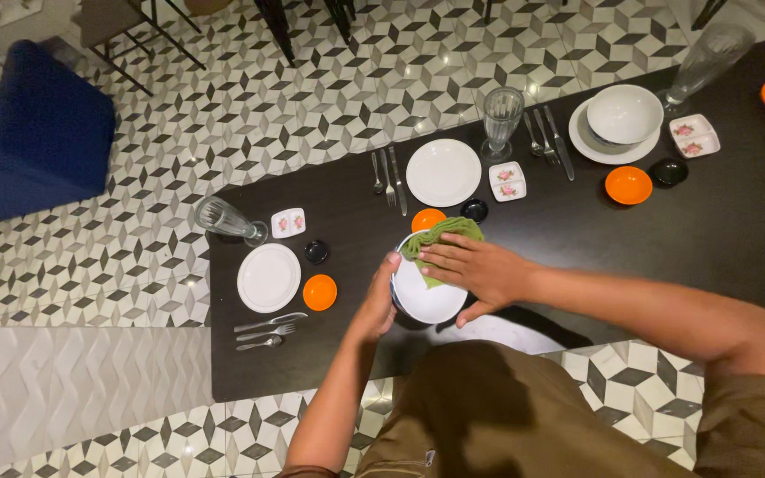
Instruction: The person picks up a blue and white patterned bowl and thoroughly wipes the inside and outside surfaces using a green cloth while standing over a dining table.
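Note:
My left hand (377, 305) grips the left rim of a white bowl (422, 301) held just over the near edge of the dark table (577, 230). My right hand (475, 268) lies flat on a green cloth (440, 237), pressing it against the bowl's inside. A small orange dish (427, 219) sits right behind the bowl, partly hidden by the cloth.
The table holds white plates (443, 172) (268, 277), a bowl on a plate (623, 115), drinking glasses (500, 119) (227, 219), cutlery (269, 331), small orange dishes (320, 292) (628, 185), black dishes and flowered sauce dishes (507, 181). Patterned tile floor surrounds it; a blue seat (28, 133) stands at the far left.

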